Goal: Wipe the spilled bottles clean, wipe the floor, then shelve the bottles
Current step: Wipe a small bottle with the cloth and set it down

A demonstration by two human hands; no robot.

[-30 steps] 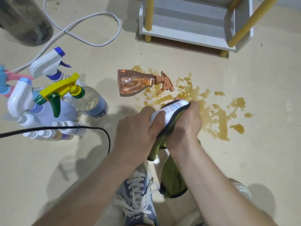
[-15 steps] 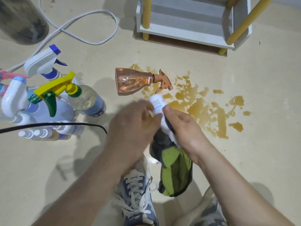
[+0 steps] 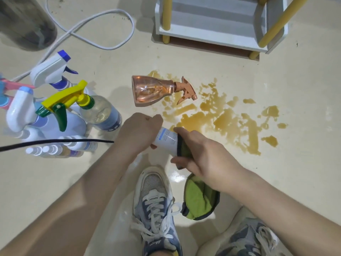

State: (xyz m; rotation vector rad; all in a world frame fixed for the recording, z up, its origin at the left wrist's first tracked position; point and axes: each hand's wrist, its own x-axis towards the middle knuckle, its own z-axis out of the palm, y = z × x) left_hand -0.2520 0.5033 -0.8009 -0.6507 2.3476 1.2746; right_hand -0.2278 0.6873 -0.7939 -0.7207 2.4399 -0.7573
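While the left hand [image 3: 140, 130] curled round one end of the white bottle [image 3: 166, 138] to steady it off the floor [image 3: 304, 182] beside the amber spill [image 3: 230, 121], the right hand [image 3: 201, 154] clasped the other end through the green cloth [image 3: 199, 202], apparently to rub it dry.

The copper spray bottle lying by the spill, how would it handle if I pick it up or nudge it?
The copper spray bottle looks see-through and nearly empty, so probably light. Lying on its side, it may roll until the trigger head catches. At the edge of the brown spill, it is likely slippery.
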